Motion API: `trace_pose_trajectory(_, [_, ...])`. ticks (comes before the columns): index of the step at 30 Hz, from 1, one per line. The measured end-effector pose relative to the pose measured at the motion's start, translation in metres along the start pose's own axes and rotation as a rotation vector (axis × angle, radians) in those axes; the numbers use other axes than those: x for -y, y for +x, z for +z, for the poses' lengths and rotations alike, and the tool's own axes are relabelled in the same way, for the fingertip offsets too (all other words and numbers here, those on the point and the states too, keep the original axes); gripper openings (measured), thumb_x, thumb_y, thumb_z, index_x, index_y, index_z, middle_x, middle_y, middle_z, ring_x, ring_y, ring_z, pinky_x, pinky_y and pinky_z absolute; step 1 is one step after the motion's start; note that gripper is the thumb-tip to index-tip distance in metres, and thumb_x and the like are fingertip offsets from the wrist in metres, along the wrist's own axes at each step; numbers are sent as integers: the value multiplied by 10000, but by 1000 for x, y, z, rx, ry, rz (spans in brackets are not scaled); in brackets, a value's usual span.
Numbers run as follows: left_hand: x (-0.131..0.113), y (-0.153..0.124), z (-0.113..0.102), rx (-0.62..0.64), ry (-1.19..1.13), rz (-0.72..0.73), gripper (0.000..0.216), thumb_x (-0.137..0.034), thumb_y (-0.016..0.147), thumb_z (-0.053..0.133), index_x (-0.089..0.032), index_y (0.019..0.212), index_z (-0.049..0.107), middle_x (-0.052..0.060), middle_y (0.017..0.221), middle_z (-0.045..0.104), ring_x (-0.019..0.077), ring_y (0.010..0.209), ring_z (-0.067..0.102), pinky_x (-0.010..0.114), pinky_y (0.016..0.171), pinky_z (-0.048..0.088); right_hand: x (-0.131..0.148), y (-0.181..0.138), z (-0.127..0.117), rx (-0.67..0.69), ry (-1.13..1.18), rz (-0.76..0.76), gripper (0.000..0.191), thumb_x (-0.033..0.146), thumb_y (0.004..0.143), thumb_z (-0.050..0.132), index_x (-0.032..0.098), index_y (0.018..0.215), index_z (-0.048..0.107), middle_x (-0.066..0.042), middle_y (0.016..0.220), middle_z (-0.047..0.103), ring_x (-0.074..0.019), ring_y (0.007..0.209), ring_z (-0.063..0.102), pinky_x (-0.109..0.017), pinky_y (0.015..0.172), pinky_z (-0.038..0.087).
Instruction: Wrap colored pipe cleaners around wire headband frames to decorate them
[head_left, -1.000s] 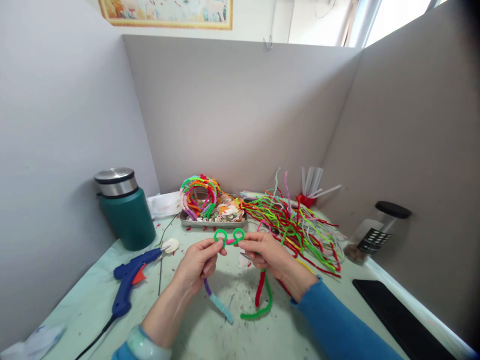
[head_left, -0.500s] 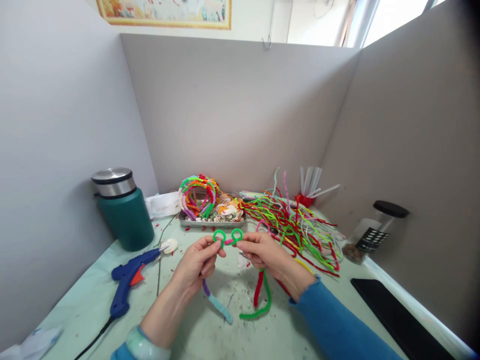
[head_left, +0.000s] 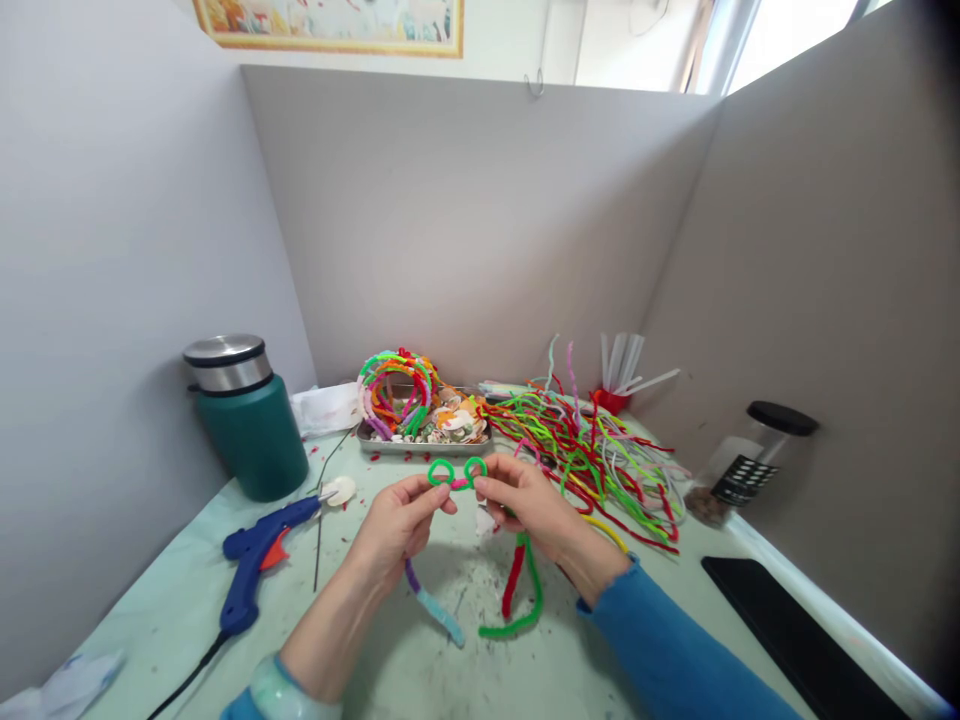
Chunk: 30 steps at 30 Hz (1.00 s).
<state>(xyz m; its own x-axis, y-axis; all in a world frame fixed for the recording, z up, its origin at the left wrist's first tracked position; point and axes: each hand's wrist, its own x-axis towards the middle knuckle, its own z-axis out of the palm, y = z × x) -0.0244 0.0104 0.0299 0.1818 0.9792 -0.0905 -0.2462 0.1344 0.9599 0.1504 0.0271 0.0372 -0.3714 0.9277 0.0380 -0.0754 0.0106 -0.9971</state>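
Observation:
Both my hands hold one pipe-cleaner piece over the table's middle. It has two small green loops joined by a pink twist at the top. My left hand pinches it below the left loop, and a purple and light-blue tail hangs down from that hand. My right hand pinches it beside the right loop, with red and green tails curling down onto the table.
A pile of loose pipe cleaners lies at the right back. A metal tray holds coloured rings and paper pieces. A blue glue gun and a green flask are left. A jar and a black slab are right.
My hands have barely shifted; my fingers have worked a little at the twist between the two loops. Everything else on the table is unchanged.

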Motion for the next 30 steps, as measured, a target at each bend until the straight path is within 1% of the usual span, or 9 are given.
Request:
trace_pose_trajectory(5, [2, 0, -1, 9, -3, 9, 232, -326, 691, 681, -108, 669, 603, -77, 395, 426, -12, 283, 179, 192, 330, 88, 0, 0, 0, 1, 5, -11, 195, 339, 723, 625, 172, 789, 549, 74, 510, 427, -41, 405, 344, -152, 363, 241])
trace_pose_trajectory(11, [1, 0, -3, 35, -48, -6, 227, -327, 737, 640, -121, 661, 582, -112, 322, 294, -1, 279, 146, 180, 325, 88, 5, -1, -1, 20, -82, 7, 179, 315, 717, 622, 169, 786, 545, 50, 543, 500, -59, 430, 433, -157, 367, 284])
trace_pose_trajectory(13, [0, -1, -2, 57, -66, -24, 218, -321, 733, 643, -127, 664, 568, -103, 346, 346, -2, 284, 160, 172, 321, 101, 6, -1, -1, 2, -92, 41, 172, 314, 717, 616, 166, 746, 533, 60, 495, 476, -51, 402, 402, -152, 355, 256])
trace_pose_trajectory(15, [0, -2, -2, 70, -61, -46, 211, -316, 703, 671, -139, 696, 557, -71, 448, 478, -3, 296, 209, 165, 315, 121, 5, -1, 0, -12, -86, 76, 176, 310, 709, 619, 163, 708, 522, 69, 460, 452, -41, 380, 362, -147, 343, 213])
trace_pose_trajectory(17, [0, -3, -1, 71, -30, -65, 239, -329, 670, 698, -156, 745, 551, -56, 534, 536, 4, 310, 260, 162, 309, 144, 2, 0, 2, -10, -70, 94, 184, 306, 693, 631, 162, 689, 516, 73, 443, 447, -35, 368, 331, -147, 338, 187])
trace_pose_trajectory(20, [2, -2, -1, 53, 40, -64, 289, -358, 637, 719, -164, 776, 556, -81, 476, 466, 22, 318, 281, 163, 305, 168, -2, 1, 5, 14, -68, 98, 186, 307, 693, 630, 164, 673, 513, 76, 415, 439, -35, 351, 308, -154, 334, 178])
trace_pose_trajectory(24, [4, -1, -1, 34, 97, -66, 286, -395, 650, 698, -148, 720, 571, -108, 392, 340, 14, 301, 199, 173, 305, 125, -2, -1, 9, 16, -76, 85, 171, 294, 699, 626, 172, 771, 530, 76, 436, 464, -46, 362, 349, -151, 333, 208])
trace_pose_trajectory(27, [3, -2, -1, 44, 104, -80, 278, -392, 655, 694, -149, 710, 571, -112, 386, 319, 10, 305, 163, 180, 312, 110, -1, -2, 10, 14, -105, 54, 167, 277, 697, 626, 172, 793, 538, 67, 477, 494, -52, 395, 395, -146, 344, 250])
trace_pose_trajectory(30, [2, -3, -1, 40, 111, -64, 269, -379, 654, 696, -151, 686, 557, -103, 396, 342, 13, 312, 197, 180, 322, 121, -1, -3, 12, 47, -127, 60, 133, 265, 698, 614, 168, 743, 534, 64, 469, 497, -49, 386, 384, -148, 344, 256])
